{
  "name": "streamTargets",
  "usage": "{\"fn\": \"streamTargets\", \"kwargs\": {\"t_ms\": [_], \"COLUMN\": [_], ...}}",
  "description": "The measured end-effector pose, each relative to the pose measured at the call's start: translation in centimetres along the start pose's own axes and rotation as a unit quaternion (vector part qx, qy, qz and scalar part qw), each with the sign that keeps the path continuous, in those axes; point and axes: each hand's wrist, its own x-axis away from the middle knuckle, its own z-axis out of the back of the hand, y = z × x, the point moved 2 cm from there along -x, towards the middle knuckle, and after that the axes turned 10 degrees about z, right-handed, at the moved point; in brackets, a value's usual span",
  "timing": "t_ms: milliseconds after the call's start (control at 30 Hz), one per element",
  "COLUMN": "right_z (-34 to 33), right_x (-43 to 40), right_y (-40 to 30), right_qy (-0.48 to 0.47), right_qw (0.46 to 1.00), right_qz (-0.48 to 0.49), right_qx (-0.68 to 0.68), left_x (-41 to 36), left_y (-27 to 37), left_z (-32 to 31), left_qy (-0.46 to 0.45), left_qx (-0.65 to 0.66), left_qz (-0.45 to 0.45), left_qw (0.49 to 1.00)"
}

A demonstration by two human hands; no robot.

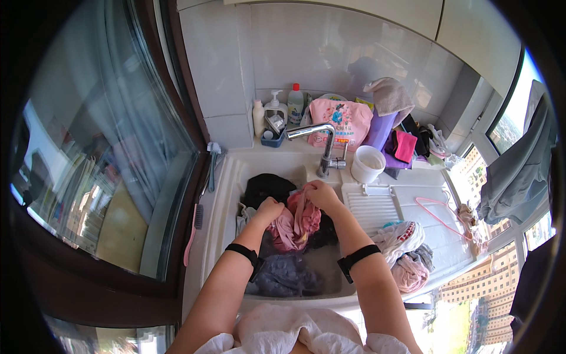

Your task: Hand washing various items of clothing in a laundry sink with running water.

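Note:
A wet pink cloth garment (294, 225) hangs bunched between my two hands over the laundry sink (223, 212). My left hand (270, 209) grips its left edge, and my right hand (321, 194) holds its upper right part. Behind my left hand lies a black garment (267, 188). Dark blue-grey cloth (287, 274) is soaking in the cloudy water at the near side of the basin. Some pale cloth (244, 219) shows at the basin's left wall, and more dark cloth (325, 232) lies right of the pink one.
A chrome faucet (327, 150) rises behind the basin, beside a white tub (368, 164). Crumpled wet clothes (409, 256) and a pink hanger (442, 217) lie on the ribbed drainboard (367, 205). A pink brush (193, 234) rests on the left ledge; bottles (295, 104) line the back.

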Motion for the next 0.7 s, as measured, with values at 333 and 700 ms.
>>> {"fn": "streamTargets", "kwargs": {"t_ms": [333,700], "right_z": [-12.2,-16.5], "right_x": [5.8,6.0], "right_y": [9.9,19.8], "right_qy": [-0.259,-0.264], "right_qw": [0.88,0.901], "right_qz": [0.014,-0.089], "right_qx": [0.397,0.332], "left_x": [3.0,-2.4], "left_y": [-6.1,-13.4], "left_z": [-7.0,-12.6], "left_qy": [-0.15,-0.182], "left_qx": [-0.37,-0.382], "left_qz": [-0.059,0.029], "left_qw": [0.915,0.906]}}
